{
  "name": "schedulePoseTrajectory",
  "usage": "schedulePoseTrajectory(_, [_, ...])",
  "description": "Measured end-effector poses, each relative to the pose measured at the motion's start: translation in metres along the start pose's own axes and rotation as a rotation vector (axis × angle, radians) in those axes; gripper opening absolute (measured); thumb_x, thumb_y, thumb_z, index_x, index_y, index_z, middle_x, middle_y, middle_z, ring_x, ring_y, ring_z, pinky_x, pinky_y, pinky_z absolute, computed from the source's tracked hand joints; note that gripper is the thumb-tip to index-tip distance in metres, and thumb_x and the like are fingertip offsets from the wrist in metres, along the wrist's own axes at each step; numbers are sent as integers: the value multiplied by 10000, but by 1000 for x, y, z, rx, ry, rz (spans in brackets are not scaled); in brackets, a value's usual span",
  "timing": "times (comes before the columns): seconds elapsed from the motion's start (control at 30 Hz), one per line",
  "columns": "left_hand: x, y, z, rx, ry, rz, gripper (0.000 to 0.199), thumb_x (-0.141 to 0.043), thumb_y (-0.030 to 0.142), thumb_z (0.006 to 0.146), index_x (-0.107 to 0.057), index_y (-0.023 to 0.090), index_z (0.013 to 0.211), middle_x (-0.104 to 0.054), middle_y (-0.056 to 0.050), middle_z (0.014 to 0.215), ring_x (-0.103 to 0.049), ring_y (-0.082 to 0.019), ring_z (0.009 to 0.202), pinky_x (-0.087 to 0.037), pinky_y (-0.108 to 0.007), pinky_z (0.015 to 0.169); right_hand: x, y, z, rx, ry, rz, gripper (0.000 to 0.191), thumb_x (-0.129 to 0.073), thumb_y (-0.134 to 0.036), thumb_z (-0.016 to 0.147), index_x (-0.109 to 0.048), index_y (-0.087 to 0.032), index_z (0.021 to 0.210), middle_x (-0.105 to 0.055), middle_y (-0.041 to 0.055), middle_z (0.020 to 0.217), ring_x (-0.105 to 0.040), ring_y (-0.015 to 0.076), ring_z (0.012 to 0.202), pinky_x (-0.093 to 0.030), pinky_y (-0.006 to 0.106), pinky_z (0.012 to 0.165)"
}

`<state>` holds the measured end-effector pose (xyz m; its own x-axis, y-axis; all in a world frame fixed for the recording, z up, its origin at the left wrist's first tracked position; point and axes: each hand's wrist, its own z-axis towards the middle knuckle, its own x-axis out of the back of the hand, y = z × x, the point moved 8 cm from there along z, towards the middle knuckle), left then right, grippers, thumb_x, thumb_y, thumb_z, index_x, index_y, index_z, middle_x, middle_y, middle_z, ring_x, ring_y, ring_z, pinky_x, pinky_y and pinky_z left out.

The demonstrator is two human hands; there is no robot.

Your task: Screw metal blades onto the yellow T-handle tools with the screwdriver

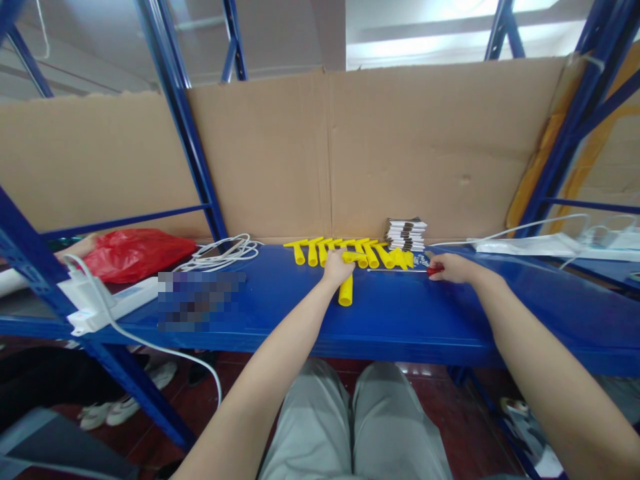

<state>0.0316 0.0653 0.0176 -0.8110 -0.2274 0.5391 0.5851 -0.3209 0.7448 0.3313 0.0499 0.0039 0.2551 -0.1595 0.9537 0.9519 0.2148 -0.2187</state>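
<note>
My left hand (339,268) is closed on a yellow T-shaped plastic piece (345,293), whose hollow round stem points toward me above the blue shelf top. Fingers of my right hand (450,268) grip the red handle of a screwdriver (400,270). Its long thin metal shaft points left along the shelf, with the tip near the held piece. Behind my hands, several more yellow T-shaped pieces (299,255) stand in a row by the cardboard. Small yellow parts (401,259) are heaped at the row's right end, in front of a stack of printed papers or packets (406,233).
A cardboard sheet (400,147) backs the blue shelf (290,320) between blue posts. To the left are a red plastic bag (143,253), a coiled white cable (230,250) and a white power strip (130,297). Another person's arm (80,247) reaches behind the bag.
</note>
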Motion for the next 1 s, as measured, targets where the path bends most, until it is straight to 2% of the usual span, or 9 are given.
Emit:
schedulePoseTrajectory(0.1, [0,-2,2,1,14,-27,533,-655,103,698,-605,79,1228,-557,-177,1299,-518,-238,1213,-341,-267,1044,-4,13,3,-8,-7,11,135,-716,-339,619,-666,-234,687,-695,47,741,-635,217,683,-481,318,628])
schedulePoseTrajectory(0.27, [-1,-2,7,-22,4,12,511,-666,114,704,-616,38,1207,-593,-197,1251,-541,-243,1183,-343,-278,1045,-9,28,8,-38,-34,-17,203,-702,-425,644,-710,-246,740,-707,39,775,-646,207,716,-496,308,672])
schedulePoseTrajectory(0.37, [-1,-1,9,-39,6,31,487,-674,116,702,-636,67,1185,-612,-174,1235,-546,-243,1178,-345,-290,1049,-10,32,8,-81,-43,-31,222,-676,-447,672,-722,-259,782,-712,38,808,-654,209,757,-501,308,711])
schedulePoseTrajectory(0.53, [0,-2,11,-26,34,-17,481,-681,102,687,-651,87,1167,-610,-159,1251,-537,-248,1198,-351,-298,1053,-9,29,8,-108,-36,-33,245,-648,-454,706,-727,-260,832,-715,50,859,-656,226,812,-501,321,742])
schedulePoseTrajectory(0.77, [-8,-6,6,103,-90,-145,508,-612,69,765,-565,53,1270,-581,-177,1289,-593,-230,1134,-449,-274,946,-8,24,8,-167,-37,-59,242,-625,-426,742,-717,-228,846,-710,69,896,-644,231,853,-489,317,756])
schedulePoseTrajectory(1.0, [-7,-3,2,101,-81,-102,483,-619,90,783,-569,51,1262,-575,-179,1296,-574,-231,1165,-443,-268,948,-7,16,7,-163,-32,-76,224,-637,-408,740,-711,-217,830,-705,66,883,-640,218,830,-484,303,740])
